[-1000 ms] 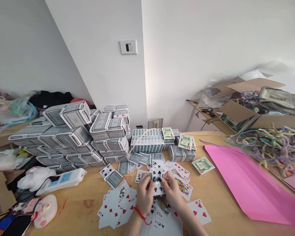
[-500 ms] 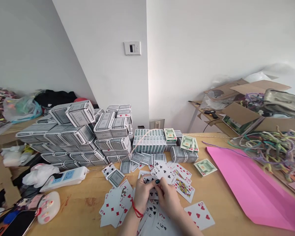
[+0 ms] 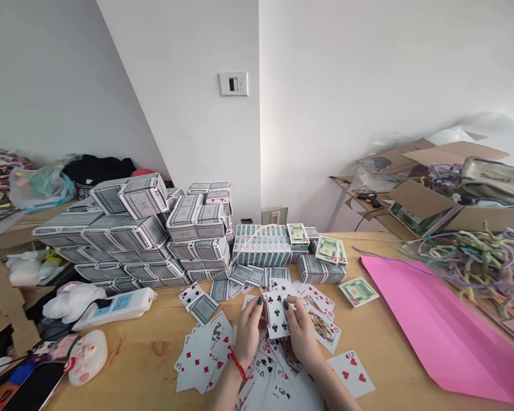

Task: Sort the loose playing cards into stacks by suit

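Note:
My right hand point(image 3: 300, 328) is closed on a few playing cards point(image 3: 276, 315), clubs facing up, with its thumb on the top card. My left hand point(image 3: 249, 331), with a red string at its wrist, is at the left edge of these cards; what its fingers grip there is hard to make out. Loose face-up cards point(image 3: 278, 377) lie under and between my hands. More diamonds and hearts point(image 3: 197, 359) are spread to the left. A five of hearts point(image 3: 352, 374) lies at the right, and court cards point(image 3: 323, 328) are fanned beyond my right hand.
Tall stacks of grey-backed card bundles point(image 3: 141, 231) stand at the back left, beside a row of green-edged decks point(image 3: 261, 245). A power strip point(image 3: 124, 308) and phone point(image 3: 36, 388) are on the left. Pink paper point(image 3: 437, 331), a green card box point(image 3: 358, 291) and tangled yarn point(image 3: 475, 262) lie right.
My hands have moved apart from their pinch together. The held clubs cards now show more fully, upright between them, and a court card is visible beneath.

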The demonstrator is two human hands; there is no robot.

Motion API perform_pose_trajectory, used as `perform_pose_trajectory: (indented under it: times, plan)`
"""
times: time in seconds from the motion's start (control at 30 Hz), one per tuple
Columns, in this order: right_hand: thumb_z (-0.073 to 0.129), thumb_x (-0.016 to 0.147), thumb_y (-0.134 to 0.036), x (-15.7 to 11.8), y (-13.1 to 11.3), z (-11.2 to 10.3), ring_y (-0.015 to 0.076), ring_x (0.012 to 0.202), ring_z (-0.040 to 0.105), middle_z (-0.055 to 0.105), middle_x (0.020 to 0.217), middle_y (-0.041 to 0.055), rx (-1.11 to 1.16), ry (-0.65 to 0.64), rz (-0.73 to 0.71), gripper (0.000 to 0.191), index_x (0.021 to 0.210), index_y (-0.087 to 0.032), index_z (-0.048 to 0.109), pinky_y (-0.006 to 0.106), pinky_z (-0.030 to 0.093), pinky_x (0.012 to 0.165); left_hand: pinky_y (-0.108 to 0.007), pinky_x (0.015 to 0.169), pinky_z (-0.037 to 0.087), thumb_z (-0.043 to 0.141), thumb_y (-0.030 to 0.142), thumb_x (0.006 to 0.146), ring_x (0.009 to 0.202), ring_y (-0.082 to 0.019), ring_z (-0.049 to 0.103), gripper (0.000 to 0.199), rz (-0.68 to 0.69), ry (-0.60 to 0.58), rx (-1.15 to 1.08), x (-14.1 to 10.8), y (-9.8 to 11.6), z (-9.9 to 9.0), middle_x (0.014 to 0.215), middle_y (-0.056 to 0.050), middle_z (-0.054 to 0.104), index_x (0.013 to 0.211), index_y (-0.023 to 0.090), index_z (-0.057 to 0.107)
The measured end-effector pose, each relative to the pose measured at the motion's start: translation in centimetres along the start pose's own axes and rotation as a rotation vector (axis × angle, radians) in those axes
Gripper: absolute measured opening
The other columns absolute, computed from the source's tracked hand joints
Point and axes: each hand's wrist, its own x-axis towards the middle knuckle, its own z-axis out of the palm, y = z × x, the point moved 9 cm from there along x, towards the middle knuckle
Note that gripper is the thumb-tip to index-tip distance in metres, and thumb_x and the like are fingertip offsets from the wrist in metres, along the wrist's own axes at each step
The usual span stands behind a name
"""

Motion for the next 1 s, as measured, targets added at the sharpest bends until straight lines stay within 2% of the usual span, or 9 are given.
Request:
perform_pose_trajectory:
  times: [0.07,0.13,0.3,0.53,0.67,0.8,0.93,1.0]
  plan:
    - [0.041,0.080,-0.048,0.0,0.5,0.1,0.0110,0.042,0.036,0.042,0.053,-0.0070,0.030,-0.024,0.041,0.028,0.093,-0.023,0.039,0.021,0.030,0.040,-0.029,0.069,0.045,0.055,0.044,0.073,0.075,-0.021,0.058,0.033,0.111,-0.039,0.201,0.0,0.7,0.2,0.081,-0.006,0.065,0.089,0.017,0.065]
    - [0.041,0.080,-0.048,0.0,0.8,0.1,0.0101,0.041,0.033,0.038,0.052,-0.0085,0.046,-0.040,0.069,0.027,0.092,-0.023,0.038,0.020,0.027,0.039,-0.029,0.064,0.045,0.051,0.045,0.076,0.068,-0.020,0.057,0.036,0.179,-0.062,0.308,0.0,0.9,0.3,0.076,-0.005,0.064,0.092,0.016,0.064]
    - [0.046,0.079,-0.042,0.2,0.0,-0.4,0.0093,0.048,0.031,0.033,0.057,-0.0074,0.067,0.000,0.002,0.022,0.073,-0.023,0.039,0.020,0.029,0.045,-0.028,0.061,0.046,0.048,0.044,0.077,0.065,-0.019,0.057,0.037,0.267,-0.039,0.432,-0.2,1.2,0.2,0.077,-0.007,0.065,0.094,0.016,0.064]
    - [0.048,0.076,-0.042,0.2,0.5,-0.3,0.0094,0.043,0.033,0.037,0.056,-0.0073,0.194,-0.010,0.135,0.024,0.088,-0.023,0.041,0.021,0.030,0.042,-0.028,0.062,0.047,0.048,0.043,0.077,0.070,-0.020,0.058,0.039,0.221,-0.058,0.415,-0.3,1.3,0.7,0.086,-0.009,0.066,0.102,0.016,0.062]
    - [0.049,0.074,-0.042,0.2,0.0,-0.2,0.0097,0.042,0.034,0.037,0.054,-0.0080,0.223,-0.029,0.130,0.021,0.080,-0.024,0.039,0.021,0.032,0.041,-0.025,0.055,0.044,0.048,0.041,0.077,0.059,-0.016,0.053,0.036,0.190,-0.070,0.379,-0.3,1.0,0.8,0.073,-0.005,0.062,0.099,0.015,0.061]
    - [0.047,0.075,-0.041,0.1,-0.2,0.1,0.0102,0.040,0.035,0.037,0.053,-0.0081,0.192,-0.045,0.140,0.019,0.080,-0.024,0.038,0.021,0.031,0.039,-0.022,0.050,0.039,0.045,0.040,0.079,0.051,-0.013,0.047,0.030,0.173,-0.084,0.351,-0.4,0.6,1.1,0.062,0.000,0.053,0.092,0.017,0.058]
    - [0.041,0.079,-0.044,0.0,0.6,0.3,0.0106,0.040,0.032,0.033,0.053,-0.0083,0.122,-0.026,0.108,0.020,0.085,-0.025,0.037,0.021,0.030,0.038,-0.025,0.057,0.041,0.040,0.036,0.081,0.060,-0.016,0.051,0.025,0.232,-0.036,0.393,-0.7,0.7,1.2,0.071,-0.002,0.056,0.093,0.019,0.054]
    - [0.039,0.080,-0.044,0.0,0.8,-0.3,0.0118,0.044,0.035,0.036,0.056,-0.0068,0.035,0.061,0.046,0.021,0.088,-0.025,0.038,0.023,0.032,0.040,-0.027,0.063,0.042,0.039,0.034,0.082,0.067,-0.018,0.053,0.023,0.253,-0.032,0.415,-0.8,0.8,1.3,0.077,-0.004,0.057,0.093,0.020,0.052]
